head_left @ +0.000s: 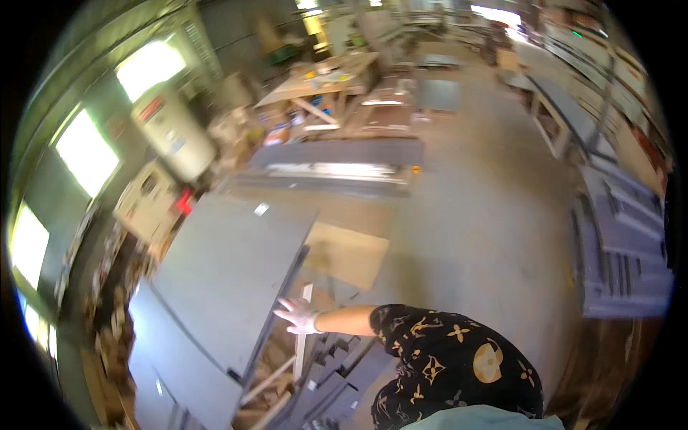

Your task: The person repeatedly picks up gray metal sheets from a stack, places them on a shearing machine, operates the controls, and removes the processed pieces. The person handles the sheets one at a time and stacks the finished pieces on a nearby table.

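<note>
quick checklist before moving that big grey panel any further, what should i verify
1. Gloved hand at the edge of the large grey panel: ok, though the picture is blurred, so a firm grip cannot be told.
2. Other hand on the panel: cannot tell, not in view.
3. Panel supported flat: cannot tell, it looks tilted over a second grey panel.
4. Pale wooden strip clear of the hand: not ok, it stands right beside it.
5. Stack below tidy: not ok, loose wood strips and grey pieces lie criss-crossed.
6. Concrete floor to the right free: ok.
</note>
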`<control>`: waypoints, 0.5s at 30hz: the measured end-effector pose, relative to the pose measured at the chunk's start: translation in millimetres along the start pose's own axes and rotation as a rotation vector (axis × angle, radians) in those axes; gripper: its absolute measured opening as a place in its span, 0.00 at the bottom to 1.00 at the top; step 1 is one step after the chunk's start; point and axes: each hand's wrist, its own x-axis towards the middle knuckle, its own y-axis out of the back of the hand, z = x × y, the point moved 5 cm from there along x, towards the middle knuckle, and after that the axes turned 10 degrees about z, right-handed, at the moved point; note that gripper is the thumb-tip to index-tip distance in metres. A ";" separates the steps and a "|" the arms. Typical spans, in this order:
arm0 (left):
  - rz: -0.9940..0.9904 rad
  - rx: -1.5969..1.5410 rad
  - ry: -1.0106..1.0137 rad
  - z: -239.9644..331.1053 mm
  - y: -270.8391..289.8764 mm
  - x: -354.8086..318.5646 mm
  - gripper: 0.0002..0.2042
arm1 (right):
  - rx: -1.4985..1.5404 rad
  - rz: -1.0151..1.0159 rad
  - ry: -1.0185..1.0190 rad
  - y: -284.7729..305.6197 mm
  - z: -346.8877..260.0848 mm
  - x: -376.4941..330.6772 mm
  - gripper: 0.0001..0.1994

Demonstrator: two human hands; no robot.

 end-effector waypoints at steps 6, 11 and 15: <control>0.537 0.229 0.110 -93.5 137.2 -94.7 0.10 | 0.209 -0.716 0.204 -157.6 -26.6 -145.4 0.28; 1.180 -0.125 0.489 -203.7 161.7 -350.0 0.18 | 0.032 -1.365 0.665 -208.7 -50.6 -287.5 0.26; 1.782 -0.648 0.561 -202.7 56.7 -525.6 0.16 | -0.126 -1.560 1.019 -203.1 -70.8 -336.4 0.23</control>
